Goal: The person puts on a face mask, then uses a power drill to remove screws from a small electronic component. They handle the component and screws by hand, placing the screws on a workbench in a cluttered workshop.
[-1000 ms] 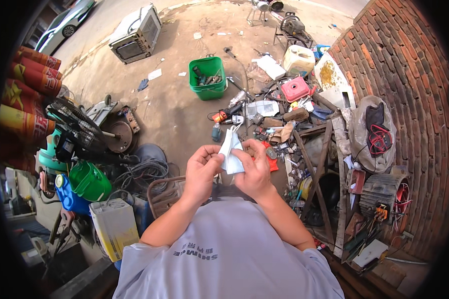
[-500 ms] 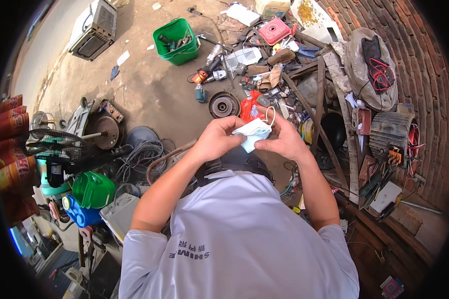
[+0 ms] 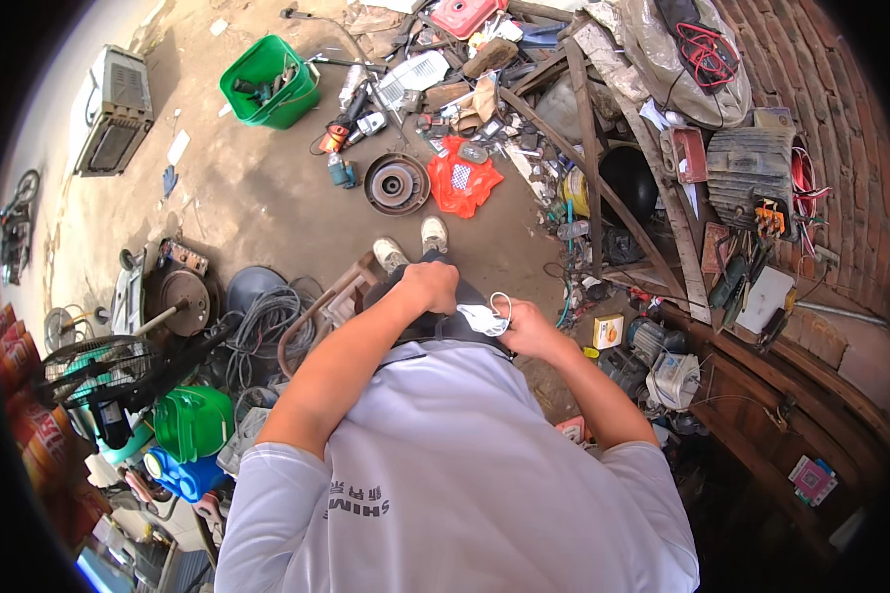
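Observation:
A crumpled white face mask (image 3: pixel 484 318) with a thin ear loop is held low in front of my waist. My right hand (image 3: pixel 526 329) grips it from the right side. My left hand (image 3: pixel 431 287) is closed just left of it, at the front of my dark trousers, fingers touching the mask's edge. My white shoes (image 3: pixel 412 244) stand on the dirt ground just beyond the hands.
A round metal pulley (image 3: pixel 397 184), a red cloth (image 3: pixel 463 182) and a green crate (image 3: pixel 270 81) of tools lie ahead. Coiled cable (image 3: pixel 262 321) and a green jerry can (image 3: pixel 194 422) sit left. A cluttered wooden bench (image 3: pixel 653 227) and brick wall (image 3: pixel 841 128) run along the right.
Both hands have dropped from chest height down to my waist, with the mask now scrunched smaller. The view has tilted further down toward my feet.

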`<state>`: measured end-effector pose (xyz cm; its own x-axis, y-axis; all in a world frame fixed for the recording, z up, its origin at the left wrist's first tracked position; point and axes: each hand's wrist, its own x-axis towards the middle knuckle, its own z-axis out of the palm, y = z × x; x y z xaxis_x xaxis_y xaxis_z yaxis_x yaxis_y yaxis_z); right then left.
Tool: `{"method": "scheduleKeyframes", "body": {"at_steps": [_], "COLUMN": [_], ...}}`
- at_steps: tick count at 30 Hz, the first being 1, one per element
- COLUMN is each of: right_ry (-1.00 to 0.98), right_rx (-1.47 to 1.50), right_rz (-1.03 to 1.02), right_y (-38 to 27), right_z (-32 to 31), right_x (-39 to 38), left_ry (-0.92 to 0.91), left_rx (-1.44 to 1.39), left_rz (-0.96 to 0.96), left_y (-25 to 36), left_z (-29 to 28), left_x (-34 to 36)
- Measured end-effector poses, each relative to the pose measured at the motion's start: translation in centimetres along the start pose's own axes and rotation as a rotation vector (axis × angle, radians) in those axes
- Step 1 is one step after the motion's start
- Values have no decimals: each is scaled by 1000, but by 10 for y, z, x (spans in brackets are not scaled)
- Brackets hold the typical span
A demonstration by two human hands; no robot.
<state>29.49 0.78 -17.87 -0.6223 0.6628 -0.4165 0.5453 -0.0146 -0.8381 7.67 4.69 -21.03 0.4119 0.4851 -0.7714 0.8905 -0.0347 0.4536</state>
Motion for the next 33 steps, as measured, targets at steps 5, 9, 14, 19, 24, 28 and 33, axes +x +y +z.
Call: {"method": "scheduleKeyframes", "body": {"at_steps": [5,9,14,19,24,28,33], "right_ry": [-256,-270,-311,-466,-393,110,1022], "right_rx": [-69,-581,-268,-255,-348,-114,327], "right_rz": [56,345,441,518,473,336,59], "right_y": [2,-1,-11,44,-21,-31,-10], "right_z": [4,31,20,33,-31,-182,-430], "right_x": [0,17,19,17,16,3,73], "left_ry": [209,306,346,244,174,230,623], "left_rx": [-24,-2,-165,-88,-80,-373,-410], "left_rz": [154,266,194,240,241,157,-129], "left_y": [20,33,24,53,50,24,-59], "left_z": [-5,16,13,-1,-23,-80,-75], "left_x": [-2,5,8,5,26,21,17]}}
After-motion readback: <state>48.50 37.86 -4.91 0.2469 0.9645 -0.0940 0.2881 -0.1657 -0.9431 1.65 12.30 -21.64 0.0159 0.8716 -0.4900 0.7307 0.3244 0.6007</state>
